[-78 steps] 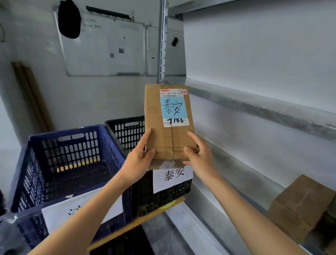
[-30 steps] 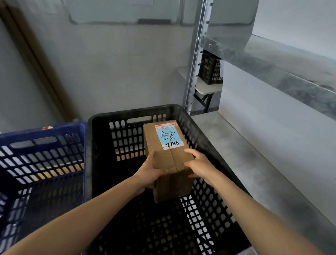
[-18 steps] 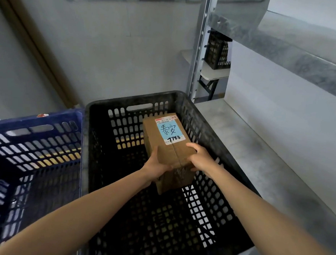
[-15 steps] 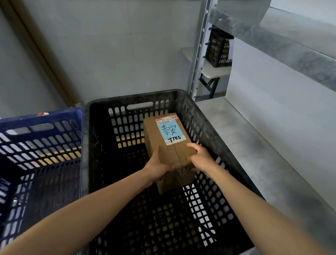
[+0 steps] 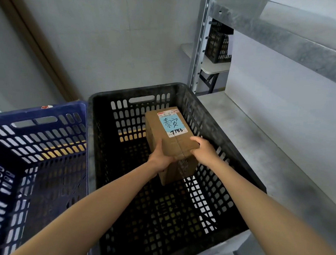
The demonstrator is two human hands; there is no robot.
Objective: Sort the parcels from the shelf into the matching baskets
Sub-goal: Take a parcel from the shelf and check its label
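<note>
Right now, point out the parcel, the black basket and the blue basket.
parcel (image 5: 174, 147): head view, top face just below its label.
black basket (image 5: 137, 93): head view, far rim.
blue basket (image 5: 65, 110): head view, far rim.

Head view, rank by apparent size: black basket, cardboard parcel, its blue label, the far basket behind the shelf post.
1. black basket
2. cardboard parcel
3. far basket, shrunk by distance and partly hidden
4. blue label

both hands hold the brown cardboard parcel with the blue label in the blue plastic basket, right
No. The head view shows the left hand and right hand holding the brown cardboard parcel in the black plastic basket; the blue plastic basket stands beside it.
</note>
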